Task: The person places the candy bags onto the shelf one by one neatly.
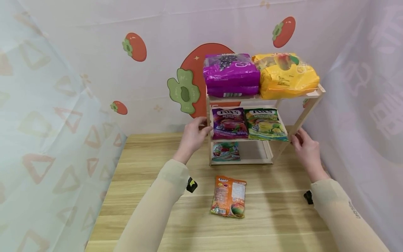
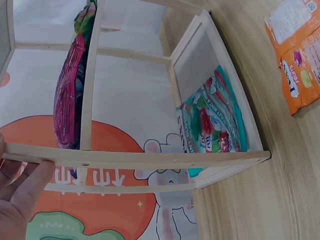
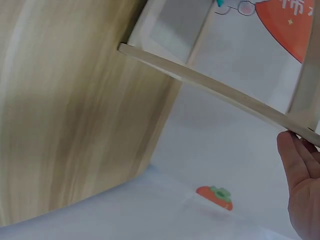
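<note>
A three-tier wooden shelf rack (image 1: 241,162) stands on the table between both hands. My left hand (image 1: 192,137) grips its left front post, and in the left wrist view the fingers (image 2: 30,186) lie against that post. On the other side my right hand (image 1: 306,150) holds the right front post at about middle-shelf height. The top shelf bears a purple bag (image 1: 232,77) and a yellow bag (image 1: 288,78). A purple Fox's berries packet (image 1: 229,124) and a green Fox's packet (image 1: 266,125) lie on the middle shelf. Down on the bottom shelf is a teal candy packet (image 1: 226,152), at its left.
An orange Fox's fruits packet (image 1: 229,197) lies back side up on the wooden table (image 1: 151,210), in front of the rack. A printed cloth (image 1: 151,87) hangs close behind the rack, with more cloth at both sides.
</note>
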Motion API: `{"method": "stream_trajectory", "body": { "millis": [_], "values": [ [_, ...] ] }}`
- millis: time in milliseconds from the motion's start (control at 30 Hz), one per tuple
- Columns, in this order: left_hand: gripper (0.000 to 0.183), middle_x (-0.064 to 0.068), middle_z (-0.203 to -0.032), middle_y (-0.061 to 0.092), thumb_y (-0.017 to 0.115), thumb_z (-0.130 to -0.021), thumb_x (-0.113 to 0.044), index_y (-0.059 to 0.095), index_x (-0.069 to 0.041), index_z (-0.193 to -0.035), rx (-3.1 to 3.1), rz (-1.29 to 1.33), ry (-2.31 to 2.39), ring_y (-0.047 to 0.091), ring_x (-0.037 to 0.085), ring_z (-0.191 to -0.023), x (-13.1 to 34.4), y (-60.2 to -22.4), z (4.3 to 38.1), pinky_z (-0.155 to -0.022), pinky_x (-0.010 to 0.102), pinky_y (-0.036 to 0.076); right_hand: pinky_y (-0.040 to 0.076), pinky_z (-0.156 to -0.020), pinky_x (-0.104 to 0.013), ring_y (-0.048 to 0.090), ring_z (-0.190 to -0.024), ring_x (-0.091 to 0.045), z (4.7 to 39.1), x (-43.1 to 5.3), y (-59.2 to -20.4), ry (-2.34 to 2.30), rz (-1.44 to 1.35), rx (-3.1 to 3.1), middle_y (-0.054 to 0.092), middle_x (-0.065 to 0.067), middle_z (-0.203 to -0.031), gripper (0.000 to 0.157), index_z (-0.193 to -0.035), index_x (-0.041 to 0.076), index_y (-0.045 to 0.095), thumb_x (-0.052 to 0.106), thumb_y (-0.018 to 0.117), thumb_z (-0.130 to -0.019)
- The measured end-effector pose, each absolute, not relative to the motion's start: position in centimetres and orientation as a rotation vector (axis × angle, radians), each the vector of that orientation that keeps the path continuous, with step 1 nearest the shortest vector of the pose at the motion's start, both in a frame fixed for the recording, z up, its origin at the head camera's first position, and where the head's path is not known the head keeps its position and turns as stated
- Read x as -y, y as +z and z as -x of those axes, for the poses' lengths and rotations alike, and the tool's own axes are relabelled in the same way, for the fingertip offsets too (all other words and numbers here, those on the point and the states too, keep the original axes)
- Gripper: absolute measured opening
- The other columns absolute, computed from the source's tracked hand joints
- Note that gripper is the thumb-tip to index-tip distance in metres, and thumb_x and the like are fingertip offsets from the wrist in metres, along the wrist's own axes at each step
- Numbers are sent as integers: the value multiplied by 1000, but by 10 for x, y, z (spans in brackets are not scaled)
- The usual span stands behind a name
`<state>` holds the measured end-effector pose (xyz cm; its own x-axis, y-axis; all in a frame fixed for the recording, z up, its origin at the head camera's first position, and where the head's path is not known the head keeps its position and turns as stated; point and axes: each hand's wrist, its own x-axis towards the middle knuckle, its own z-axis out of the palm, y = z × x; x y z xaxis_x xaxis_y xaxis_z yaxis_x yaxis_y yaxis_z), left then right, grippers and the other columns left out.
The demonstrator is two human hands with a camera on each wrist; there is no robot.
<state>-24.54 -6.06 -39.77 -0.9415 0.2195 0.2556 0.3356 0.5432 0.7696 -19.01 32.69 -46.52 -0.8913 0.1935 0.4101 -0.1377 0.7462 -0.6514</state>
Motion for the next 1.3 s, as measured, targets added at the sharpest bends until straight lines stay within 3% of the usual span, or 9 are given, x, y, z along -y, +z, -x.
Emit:
{"method": "stream_trajectory", "body": {
  "millis": [100, 233, 367, 467, 600, 800, 900, 1033, 1300],
  "values": [
    [22, 12, -113, 69, 67, -100, -14, 66, -3, -119, 2647, 480, -1361, 70, 27, -106, 60, -398, 246, -90, 38, 59, 34, -64, 3, 72, -91, -43, 184, -328, -479, 946, 50, 2542, 71, -30, -113, 34, -137, -3, 58, 11, 55, -106],
    [22, 11, -114, 69, 67, -100, -14, 65, -4, -119, 2656, 475, -1366, 69, 27, -108, 61, -398, 246, -91, 38, 59, 46, -59, -11, 73, -85, -42, 174, -327, -501, 923, 82, 2606, 72, -30, -108, 36, -137, -7, 56, 10, 54, -106],
    [23, 11, -115, 68, 67, -101, -15, 65, -4, -120, 2667, 472, -1374, 68, 28, -110, 61, -398, 246, -93, 39, 59, 54, -57, -28, 73, -75, -35, 163, -320, -525, 951, 92, 2688, 75, -25, -95, 30, -127, -10, 63, 9, 53, -105],
    [24, 12, -116, 67, 67, -101, -16, 64, -3, -121, 2670, 471, -1379, 68, 29, -110, 61, -397, 246, -93, 39, 58, 54, -60, -35, 70, -71, -24, 157, -310, -540, 991, 73, 2797, 76, -15, -84, 29, -118, -8, 69, 11, 50, -106],
    [23, 12, -116, 67, 67, -101, -14, 64, -3, -121, 2655, 485, -1384, 68, 29, -108, 61, -397, 245, -93, 38, 58, 56, -65, -40, 67, -68, -15, 152, -293, -556, 1065, 26, 2947, 74, -8, -80, 31, -120, -7, 68, 15, 50, -107],
    [24, 12, -115, 67, 67, -101, -15, 65, -3, -122, 2651, 499, -1366, 68, 27, -108, 61, -397, 244, -94, 36, 58, 49, -60, -36, 56, -66, -16, 150, -263, -572, 1003, -109, 3103, 69, -8, -84, 28, -121, -3, 68, 15, 58, -102],
    [25, 11, -116, 67, 67, -101, -16, 65, -4, -122, 2657, 493, -1358, 67, 27, -108, 61, -397, 244, -94, 36, 58, 51, -65, -39, 59, -72, -18, 149, -251, -579, 989, -171, 3152, 69, -8, -88, 28, -122, -2, 68, 15, 63, -100],
    [25, 10, -116, 67, 67, -101, -17, 65, -5, -122, 2664, 485, -1355, 67, 26, -109, 60, -397, 244, -95, 37, 57, 56, -81, -49, 65, -89, -23, 147, -238, -584, 1020, -278, 3166, 70, -14, -106, 32, -124, -3, 67, 16, 66, -99],
    [24, 10, -116, 67, 67, -101, -18, 65, -5, -122, 2669, 476, -1354, 67, 26, -109, 61, -397, 244, -96, 37, 57, 51, -98, -57, 62, -113, -39, 147, -221, -596, 926, -455, 3149, 66, -21, -122, 36, -124, -2, 68, 19, 72, -95]
  ]
}}
